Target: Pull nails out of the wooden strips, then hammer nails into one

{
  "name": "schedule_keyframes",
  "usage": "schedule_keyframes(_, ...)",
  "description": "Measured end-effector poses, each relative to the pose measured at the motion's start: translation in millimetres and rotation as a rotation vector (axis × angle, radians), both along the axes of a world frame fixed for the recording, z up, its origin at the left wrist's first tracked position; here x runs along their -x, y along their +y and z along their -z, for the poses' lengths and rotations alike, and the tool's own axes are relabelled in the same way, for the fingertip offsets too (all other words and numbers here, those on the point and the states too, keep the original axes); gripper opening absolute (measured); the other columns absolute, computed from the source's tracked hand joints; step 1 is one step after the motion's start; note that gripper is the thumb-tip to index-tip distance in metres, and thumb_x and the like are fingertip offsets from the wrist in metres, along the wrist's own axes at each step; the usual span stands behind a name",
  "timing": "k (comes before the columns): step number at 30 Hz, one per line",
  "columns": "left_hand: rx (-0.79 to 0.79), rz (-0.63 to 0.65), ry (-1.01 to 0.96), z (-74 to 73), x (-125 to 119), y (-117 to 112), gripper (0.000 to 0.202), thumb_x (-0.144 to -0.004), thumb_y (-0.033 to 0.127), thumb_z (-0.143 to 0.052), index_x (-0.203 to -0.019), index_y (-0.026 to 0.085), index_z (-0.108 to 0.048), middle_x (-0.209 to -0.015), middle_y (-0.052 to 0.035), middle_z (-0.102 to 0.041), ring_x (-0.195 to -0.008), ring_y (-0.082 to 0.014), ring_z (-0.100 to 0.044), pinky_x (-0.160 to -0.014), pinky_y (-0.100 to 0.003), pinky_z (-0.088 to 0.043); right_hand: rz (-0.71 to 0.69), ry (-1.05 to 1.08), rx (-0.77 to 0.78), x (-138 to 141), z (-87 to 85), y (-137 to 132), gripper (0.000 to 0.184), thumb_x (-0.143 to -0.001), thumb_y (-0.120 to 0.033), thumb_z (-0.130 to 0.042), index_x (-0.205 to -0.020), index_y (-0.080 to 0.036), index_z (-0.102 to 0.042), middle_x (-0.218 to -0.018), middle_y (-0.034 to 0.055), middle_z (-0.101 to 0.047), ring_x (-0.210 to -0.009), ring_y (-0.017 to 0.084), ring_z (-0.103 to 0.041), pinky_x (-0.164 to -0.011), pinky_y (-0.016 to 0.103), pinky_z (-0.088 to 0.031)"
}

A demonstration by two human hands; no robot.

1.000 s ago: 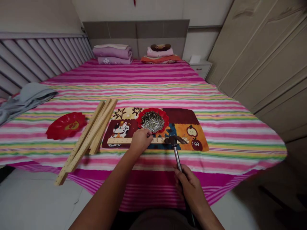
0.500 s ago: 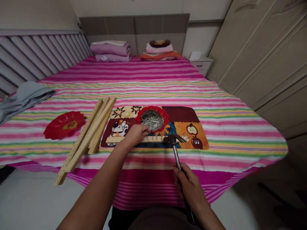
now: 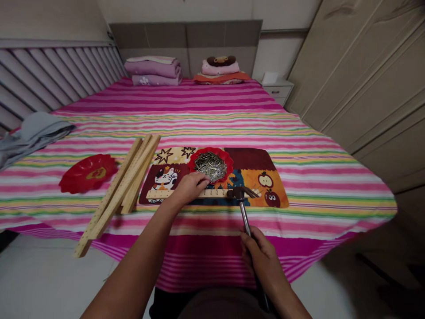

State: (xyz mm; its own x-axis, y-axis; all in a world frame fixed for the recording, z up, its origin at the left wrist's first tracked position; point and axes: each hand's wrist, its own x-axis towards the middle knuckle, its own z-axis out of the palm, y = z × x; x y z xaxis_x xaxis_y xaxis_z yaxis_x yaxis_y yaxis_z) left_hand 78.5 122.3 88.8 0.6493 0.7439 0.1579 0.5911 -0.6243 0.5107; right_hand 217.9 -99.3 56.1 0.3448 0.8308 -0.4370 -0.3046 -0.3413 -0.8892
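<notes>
My right hand (image 3: 262,252) is wrapped round the handle of a claw hammer (image 3: 244,215), its dark head resting over the right part of a wooden strip (image 3: 159,193). Several nails (image 3: 217,192) stand up in a row along that strip. My left hand (image 3: 191,188) is above the strip's middle, at the near rim of a red scalloped bowl (image 3: 230,160) full of loose nails (image 3: 210,165). Its fingers are closed together; whatever they pinch is too small to make out. Beneath the strip and bowl lies a patterned mat (image 3: 279,186) with a cat and apples.
Several wooden strips with rows of holes (image 3: 122,190) lie stacked at the left, overhanging the bed's near edge. Beyond them sits a second red dish (image 3: 88,173). Grey cloth (image 3: 40,130) lies far left. Folded bedding (image 3: 154,71) is by the headboard.
My left hand has shifted slightly to the right at the bowl's near rim. The hammer and my right hand stay in place.
</notes>
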Motion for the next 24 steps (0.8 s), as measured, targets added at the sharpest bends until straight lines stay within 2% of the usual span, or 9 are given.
schedule_keyframes(4, -0.088, -0.062, 0.13, -13.1, -18.1, -8.0, 0.012, -0.081, 0.022, -0.058, -0.079, 0.018, -0.069, -0.084, -0.0044, -0.068, -0.086, -0.0178, -0.062, -0.08, -0.027, -0.047, 0.0, 0.007, -0.012, -1.2, 1.4, 0.0, 0.035, -0.075, -0.054, -0.063, -0.085, -0.022, -0.053, -0.053, -0.0099, -0.034, -0.042, 0.006, -0.027, -0.04, 0.02, -0.019)
schedule_keyframes(10, -0.044, -0.112, 0.363, -22.5, -37.7, -13.4, 0.012, -0.076, 0.022, -0.059, -0.074, 0.018, -0.07, -0.084, -0.0064, -0.068, -0.086, -0.021, -0.062, -0.078, -0.029, -0.048, -0.018, -0.013, -0.024, -2.6, 1.6, -1.2, 0.033, -0.078, -0.054, -0.062, -0.083, -0.022, -0.052, -0.054, -0.0097, -0.034, -0.043, 0.006, -0.027, -0.041, 0.019, -0.019)
schedule_keyframes(16, -0.027, -0.178, 0.419, -18.3, -35.8, -5.9, 0.018, -0.079, 0.019, -0.053, -0.07, 0.017, -0.069, -0.081, -0.009, -0.068, -0.08, -0.0227, -0.064, -0.073, -0.03, -0.048, 0.0, -0.008, -0.026, -5.3, 1.9, -1.4, 0.036, -0.076, -0.055, -0.063, -0.083, -0.022, -0.052, -0.053, -0.0097, -0.033, -0.043, 0.007, -0.027, -0.04, 0.02, -0.019)
schedule_keyframes(21, -0.005, -0.193, 0.409, -19.0, -33.2, -6.9, 0.019, -0.078, 0.017, -0.053, -0.064, 0.018, -0.066, -0.072, -0.0061, -0.068, -0.072, -0.0203, -0.063, -0.066, -0.027, -0.046, 0.045, -0.016, -0.022, -6.1, -1.9, -3.6, 0.038, -0.072, -0.056, -0.067, -0.083, -0.022, -0.054, -0.053, -0.0087, -0.036, -0.043, 0.007, -0.028, -0.039, 0.02, -0.02)
schedule_keyframes(24, 0.01, -0.176, 0.376, -20.5, -32.2, -9.1, 0.018, -0.079, 0.021, -0.056, -0.064, 0.019, -0.066, -0.075, -0.0052, -0.069, -0.073, -0.0188, -0.063, -0.066, -0.026, -0.045, 0.114, 0.014, -0.024, -10.3, -1.9, -8.6, 0.044, -0.068, -0.058, -0.069, -0.089, -0.022, -0.056, -0.052, -0.0093, -0.036, -0.042, 0.007, -0.029, -0.038, 0.019, -0.022)
